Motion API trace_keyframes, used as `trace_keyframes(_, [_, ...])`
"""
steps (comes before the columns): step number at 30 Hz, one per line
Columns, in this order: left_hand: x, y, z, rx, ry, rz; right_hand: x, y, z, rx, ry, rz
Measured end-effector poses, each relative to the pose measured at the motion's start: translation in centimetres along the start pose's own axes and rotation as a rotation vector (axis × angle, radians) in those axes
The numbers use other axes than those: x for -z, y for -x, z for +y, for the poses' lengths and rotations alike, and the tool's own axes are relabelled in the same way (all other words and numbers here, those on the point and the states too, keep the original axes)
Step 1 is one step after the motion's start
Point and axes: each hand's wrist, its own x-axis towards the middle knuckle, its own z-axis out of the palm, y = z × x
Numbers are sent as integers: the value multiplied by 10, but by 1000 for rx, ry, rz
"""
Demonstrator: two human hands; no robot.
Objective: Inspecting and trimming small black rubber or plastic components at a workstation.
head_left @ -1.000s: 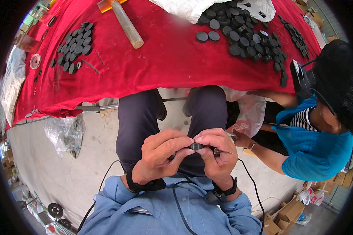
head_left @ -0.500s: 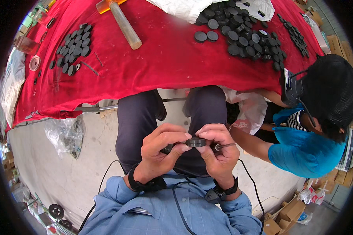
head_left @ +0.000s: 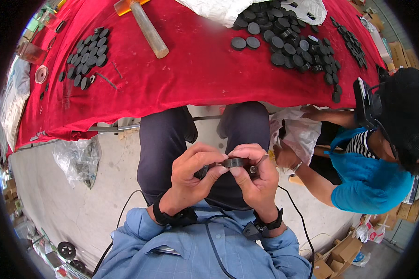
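My left hand and my right hand meet over my lap, fingertips together. Between them sits a small black round disc, pinched by the thumbs and fingers of both hands. A second dark part shows under my left fingers; its shape is hidden. My knees in dark trousers lie just beyond the hands, under the edge of the red-covered table.
Several black discs lie in a heap at the table's far right and in a smaller group at the left. A wooden-handled hammer lies between them. A person in a blue top crouches at my right. A plastic bag lies on the floor.
My hands have stayed together over my lap, and the fingers have shifted a little around the disc. The person at my right has leaned in closer.
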Motion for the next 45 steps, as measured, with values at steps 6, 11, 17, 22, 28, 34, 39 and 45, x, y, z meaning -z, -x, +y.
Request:
trace_keyframes(6, [3,4,0,300,109,-123,7,3,-4,-349,-304,12])
trace_keyframes(11, [5,-7,1,619,678,-117,10,-1,0,-414,-602,40])
trace_keyframes(17, [2,-7,0,523,623,-176,-5,-1,-1,-378,-150,20])
trace_keyframes(22, [2,-5,1,451,496,-268,-1,-4,6,-266,59,-7])
trace_keyframes(28, [-1,-2,-7,375,315,-260,4,-6,5,-312,114,-61])
trace_keyframes(34, [-1,-5,-2,281,83,-325,10,-8,2,-381,74,-128])
trace_keyframes(39, [-1,-5,3,377,254,-267,10,-2,4,-415,-1,-60])
trace_keyframes(45, [3,-2,-2,390,251,-166,12,-2,7,-127,137,36])
